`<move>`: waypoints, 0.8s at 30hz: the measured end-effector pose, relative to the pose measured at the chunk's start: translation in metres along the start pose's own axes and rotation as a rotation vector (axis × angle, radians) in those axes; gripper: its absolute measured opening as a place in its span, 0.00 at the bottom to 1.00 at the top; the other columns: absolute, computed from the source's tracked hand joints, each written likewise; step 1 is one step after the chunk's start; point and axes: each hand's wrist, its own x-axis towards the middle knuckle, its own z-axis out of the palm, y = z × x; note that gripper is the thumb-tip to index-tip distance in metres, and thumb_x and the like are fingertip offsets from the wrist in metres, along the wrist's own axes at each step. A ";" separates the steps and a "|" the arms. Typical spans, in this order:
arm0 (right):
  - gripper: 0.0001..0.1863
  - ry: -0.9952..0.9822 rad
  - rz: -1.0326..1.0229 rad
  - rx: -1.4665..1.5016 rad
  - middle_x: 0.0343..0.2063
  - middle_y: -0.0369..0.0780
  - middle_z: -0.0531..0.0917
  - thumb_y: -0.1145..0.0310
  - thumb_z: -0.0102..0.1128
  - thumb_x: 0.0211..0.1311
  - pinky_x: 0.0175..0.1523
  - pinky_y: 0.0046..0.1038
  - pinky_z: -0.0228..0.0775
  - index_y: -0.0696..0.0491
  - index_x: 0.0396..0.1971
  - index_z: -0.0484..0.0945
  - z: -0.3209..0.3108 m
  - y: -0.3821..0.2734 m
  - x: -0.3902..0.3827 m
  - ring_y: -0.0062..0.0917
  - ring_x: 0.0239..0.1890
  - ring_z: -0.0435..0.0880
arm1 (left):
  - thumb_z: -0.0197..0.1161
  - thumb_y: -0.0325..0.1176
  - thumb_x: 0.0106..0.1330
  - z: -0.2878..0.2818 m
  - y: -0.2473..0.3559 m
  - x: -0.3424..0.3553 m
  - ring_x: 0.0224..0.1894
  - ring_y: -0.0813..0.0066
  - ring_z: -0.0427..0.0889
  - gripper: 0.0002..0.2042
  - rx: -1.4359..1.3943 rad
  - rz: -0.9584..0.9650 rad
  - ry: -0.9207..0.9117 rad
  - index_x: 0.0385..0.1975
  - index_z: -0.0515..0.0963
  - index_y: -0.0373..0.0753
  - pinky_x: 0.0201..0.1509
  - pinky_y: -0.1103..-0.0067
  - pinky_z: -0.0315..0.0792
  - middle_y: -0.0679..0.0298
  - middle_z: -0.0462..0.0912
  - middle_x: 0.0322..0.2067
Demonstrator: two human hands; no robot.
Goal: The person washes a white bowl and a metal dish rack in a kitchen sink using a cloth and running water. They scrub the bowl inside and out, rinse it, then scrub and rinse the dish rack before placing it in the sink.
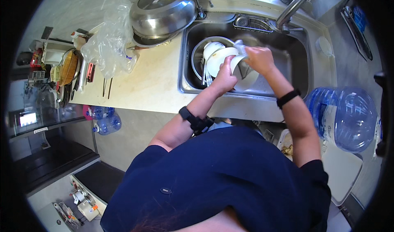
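Note:
Over the steel sink (301, 74), my left hand (223, 78) grips a white bowl (236, 64), tilted on its side, with the thumb along its rim. My right hand (259, 59) is closed at the bowl's far right side, around a pale, bluish-white wad (240, 46) that looks like a cloth; its exact kind is blurred. Below and left of the hands, a round metal basin (194, 59) stands in the sink. It holds white dishes (214, 66) stacked at angles, and several utensils (207, 79) lean at its near side.
The faucet (293, 10) arches over the sink's far right corner, beside a wire rack (256, 25). Left of the sink stand a large lidded steel pot (163, 16) and a clear plastic bag (108, 47). Chopsticks (107, 88) lie on the counter. Large blue water bottles (349, 117) are at right.

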 end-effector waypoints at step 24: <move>0.20 -0.108 0.168 0.087 0.30 0.41 0.84 0.52 0.67 0.51 0.37 0.39 0.75 0.50 0.38 0.79 0.010 0.007 0.011 0.38 0.35 0.84 | 0.46 0.15 0.47 -0.034 0.024 0.015 0.50 0.52 0.75 0.38 -0.276 -0.219 -0.206 0.64 0.55 0.47 0.29 0.65 0.83 0.51 0.66 0.55</move>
